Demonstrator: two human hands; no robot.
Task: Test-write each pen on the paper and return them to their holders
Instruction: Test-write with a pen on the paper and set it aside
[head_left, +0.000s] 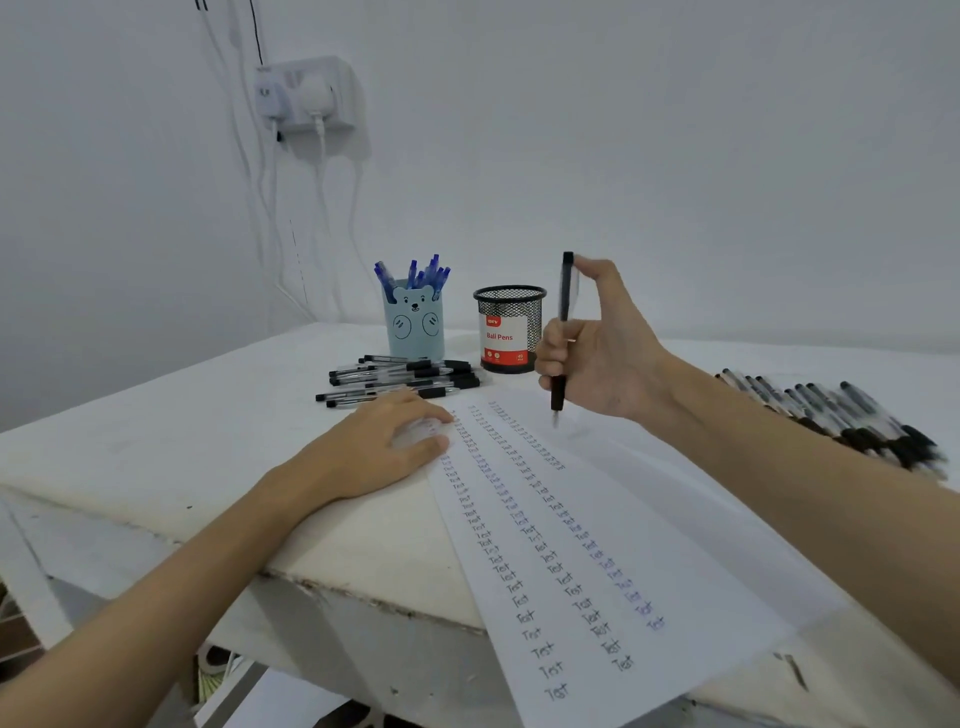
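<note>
My right hand (602, 343) grips a black pen (564, 306) upright, thumb on its top end, its tip just above the far part of the paper (675, 519). The white paper carries three columns of the written word "Test". My left hand (384, 447) rests flat on the paper's left edge. A light-blue bear holder (414, 327) holds several blue pens (415, 273). Beside it stands a black mesh holder (510, 327) labelled "Ball Pens"; no pens show above its rim. Several black pens (400, 379) lie in a loose pile in front of the holders.
A row of several more black pens (841, 415) lies on the table (156, 447) at the right. The table's near edge runs diagonally below my left forearm. A wall socket (306, 96) with white cables hangs on the wall at back left.
</note>
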